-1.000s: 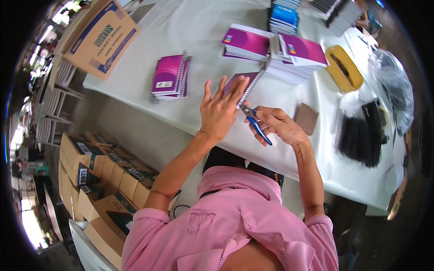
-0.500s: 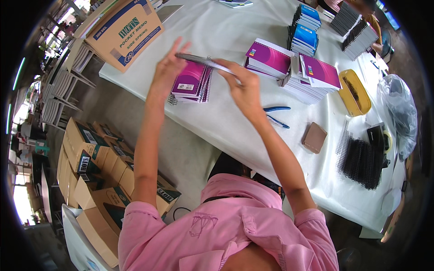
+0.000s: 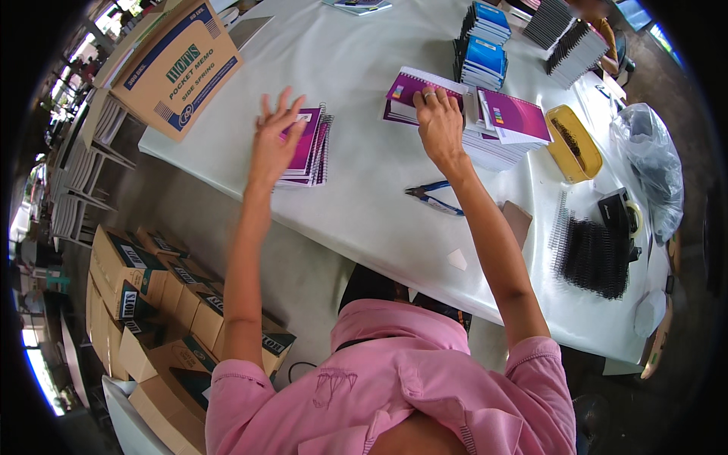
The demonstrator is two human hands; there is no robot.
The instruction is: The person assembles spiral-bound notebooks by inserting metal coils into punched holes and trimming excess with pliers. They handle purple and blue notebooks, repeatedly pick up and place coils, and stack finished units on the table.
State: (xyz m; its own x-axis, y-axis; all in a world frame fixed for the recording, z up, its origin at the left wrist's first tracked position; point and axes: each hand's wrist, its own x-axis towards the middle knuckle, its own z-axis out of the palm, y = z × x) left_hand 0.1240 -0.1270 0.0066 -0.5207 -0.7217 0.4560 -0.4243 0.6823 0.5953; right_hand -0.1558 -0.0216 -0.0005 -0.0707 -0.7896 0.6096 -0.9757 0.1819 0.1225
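Observation:
My left hand hovers at a small stack of spiral-bound purple notebooks, its fingers spread and holding nothing. To the right, my right hand has its fingers curled over a purple-covered notebook at the top of a loose pile. Beside that pile stands a taller stack of white pages with a purple cover on top. Blue-handled pliers lie on the table just left of my right forearm. A brown block is partly hidden by that forearm.
Blue notebooks stand behind the purple piles. A yellow tray, black wire coils and a plastic bag lie at right. A cardboard box stands at the far left corner; more boxes lie below the table.
The bound notebook that both hands held up has left them. My left hand has opened over the bound stack; my right hand has moved right onto the loose purple pile.

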